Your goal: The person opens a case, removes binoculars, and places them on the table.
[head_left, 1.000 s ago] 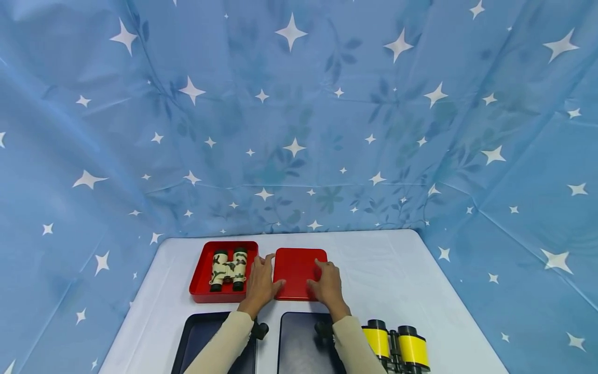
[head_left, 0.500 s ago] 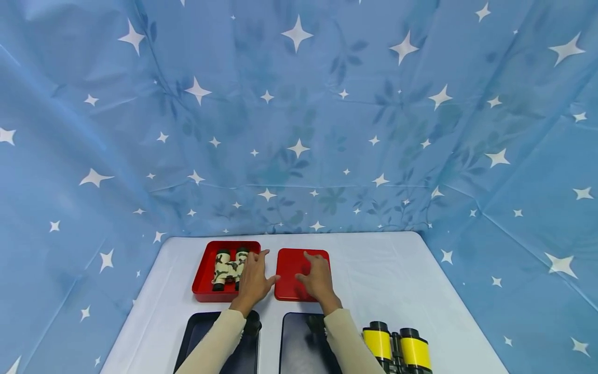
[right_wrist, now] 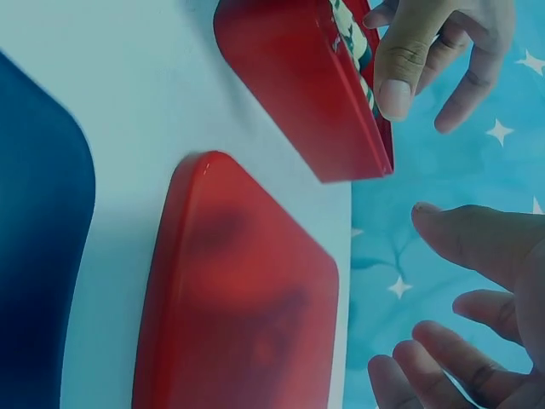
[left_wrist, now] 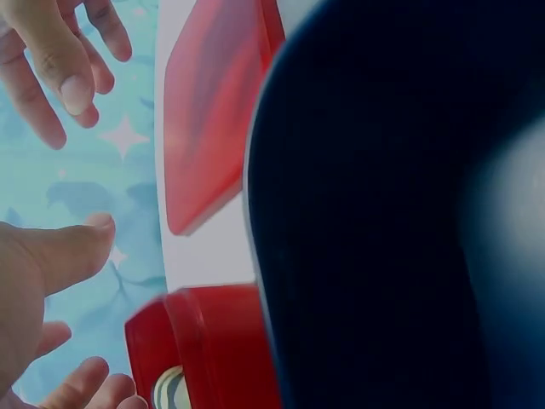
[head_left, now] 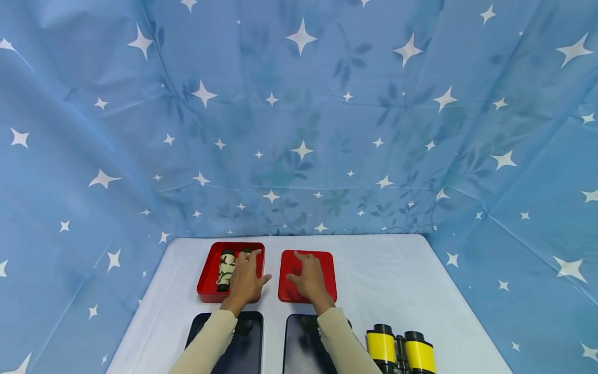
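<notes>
My left hand [head_left: 245,280] hovers over the right part of a red box [head_left: 210,297], fingers spread and holding nothing. Inside that box lie toy binoculars [head_left: 227,267] in cream and green camouflage; the hand hides much of their right barrel. To the right, a flat red lid [head_left: 328,270] lies on the white table. Above it is my right hand [head_left: 309,280], thumb apart from the fingers and nothing in its grasp. In the right wrist view the lid [right_wrist: 247,281] shows a blurred reflection, with the right hand [right_wrist: 485,307] off to its side.
Nearer to me are a dark blue tray [head_left: 252,348] on the left and a dark flat lid-like piece [head_left: 303,358] beside it, both partly under my sleeves. Black and yellow binoculars [head_left: 380,347] stand at the right. A blue star-patterned curtain [head_left: 299,114] surrounds the table.
Both hands have moved left. The left went from the gap beside the red box to over the box, covering more of the camouflage binoculars; the right shifted from the lid's right side toward its middle.
</notes>
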Available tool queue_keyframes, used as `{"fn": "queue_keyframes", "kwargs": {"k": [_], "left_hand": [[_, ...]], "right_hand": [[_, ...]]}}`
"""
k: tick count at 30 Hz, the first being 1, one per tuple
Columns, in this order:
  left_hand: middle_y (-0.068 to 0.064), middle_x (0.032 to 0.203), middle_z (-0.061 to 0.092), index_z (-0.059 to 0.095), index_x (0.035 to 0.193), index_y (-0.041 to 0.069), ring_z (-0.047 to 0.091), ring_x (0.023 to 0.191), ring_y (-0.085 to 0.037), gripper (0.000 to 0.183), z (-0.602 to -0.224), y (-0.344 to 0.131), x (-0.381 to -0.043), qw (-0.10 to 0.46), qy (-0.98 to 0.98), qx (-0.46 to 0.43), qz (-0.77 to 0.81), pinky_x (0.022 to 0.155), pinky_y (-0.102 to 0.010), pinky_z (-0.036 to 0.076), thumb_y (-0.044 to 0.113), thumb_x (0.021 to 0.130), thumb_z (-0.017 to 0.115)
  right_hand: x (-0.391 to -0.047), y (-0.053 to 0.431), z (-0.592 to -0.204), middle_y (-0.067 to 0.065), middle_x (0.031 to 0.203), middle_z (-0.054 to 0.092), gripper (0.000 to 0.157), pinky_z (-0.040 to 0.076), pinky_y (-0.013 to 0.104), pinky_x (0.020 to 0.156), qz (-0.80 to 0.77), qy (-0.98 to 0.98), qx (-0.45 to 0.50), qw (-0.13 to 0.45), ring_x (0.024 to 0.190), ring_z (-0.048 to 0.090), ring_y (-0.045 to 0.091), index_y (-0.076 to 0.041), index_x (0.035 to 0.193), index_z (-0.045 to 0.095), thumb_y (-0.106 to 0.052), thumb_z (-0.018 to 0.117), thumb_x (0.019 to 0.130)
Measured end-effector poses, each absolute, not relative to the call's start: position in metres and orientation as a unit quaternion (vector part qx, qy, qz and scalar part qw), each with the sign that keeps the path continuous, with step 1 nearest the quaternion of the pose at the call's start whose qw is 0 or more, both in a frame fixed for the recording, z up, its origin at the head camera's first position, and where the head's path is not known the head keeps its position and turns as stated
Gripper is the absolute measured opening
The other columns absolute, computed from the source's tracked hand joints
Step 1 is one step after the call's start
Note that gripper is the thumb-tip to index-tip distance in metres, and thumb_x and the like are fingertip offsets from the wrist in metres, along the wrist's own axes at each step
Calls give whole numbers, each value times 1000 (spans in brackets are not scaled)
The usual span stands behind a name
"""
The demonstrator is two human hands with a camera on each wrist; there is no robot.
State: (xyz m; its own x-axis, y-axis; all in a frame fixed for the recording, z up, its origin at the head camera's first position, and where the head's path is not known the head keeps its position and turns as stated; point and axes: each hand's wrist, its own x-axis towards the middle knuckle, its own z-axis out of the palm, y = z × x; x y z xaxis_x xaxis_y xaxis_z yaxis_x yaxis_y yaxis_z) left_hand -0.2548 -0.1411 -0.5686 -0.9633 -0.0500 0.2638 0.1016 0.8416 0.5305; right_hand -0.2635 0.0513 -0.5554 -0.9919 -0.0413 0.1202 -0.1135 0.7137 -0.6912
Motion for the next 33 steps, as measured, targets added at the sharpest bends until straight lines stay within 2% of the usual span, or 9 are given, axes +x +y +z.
{"fn": "queue_keyframes", "kwargs": {"k": [6,11,17,23,28,33], "left_hand": [[-22,133,54,51,154,9,53,119,-33,86,-567,-156,-256,122,-952,-9,-280,95,-54,60,25,81,93],[-22,133,53,51,154,11,53,121,-34,84,-567,-170,-255,112,-954,-5,-279,95,-55,59,25,82,92],[-23,132,52,50,153,8,50,123,-37,84,-566,-185,-255,119,-955,-4,-273,95,-55,57,22,83,93],[-24,129,52,52,153,6,51,119,-38,84,-565,-196,-255,120,-956,-3,-269,94,-53,55,20,81,93],[-24,127,52,52,153,7,52,116,-37,84,-564,-204,-255,119,-957,2,-264,92,-53,56,19,81,94],[-25,126,52,51,155,7,52,112,-36,85,-564,-214,-253,109,-960,5,-256,90,-51,54,20,82,93]], "right_hand": [[-265,41,-552,20,143,61,74,64,54,91,375,-923,67,49,132,57,37,-13,151,60,-20,91,85],[-265,32,-548,20,147,59,76,63,54,92,378,-922,78,39,135,55,38,-15,152,59,-21,91,84],[-265,21,-541,19,149,58,80,64,54,91,374,-923,86,30,136,56,37,-17,153,58,-21,93,82],[-266,11,-538,16,144,63,79,64,52,92,365,-925,104,33,130,61,34,-18,153,58,-21,93,82],[-267,4,-541,14,135,66,75,64,47,90,368,-920,130,35,117,65,29,-16,152,59,-21,91,84],[-266,-6,-544,12,136,66,76,64,46,92,365,-919,148,27,120,65,29,-16,154,57,-23,90,86]]}}
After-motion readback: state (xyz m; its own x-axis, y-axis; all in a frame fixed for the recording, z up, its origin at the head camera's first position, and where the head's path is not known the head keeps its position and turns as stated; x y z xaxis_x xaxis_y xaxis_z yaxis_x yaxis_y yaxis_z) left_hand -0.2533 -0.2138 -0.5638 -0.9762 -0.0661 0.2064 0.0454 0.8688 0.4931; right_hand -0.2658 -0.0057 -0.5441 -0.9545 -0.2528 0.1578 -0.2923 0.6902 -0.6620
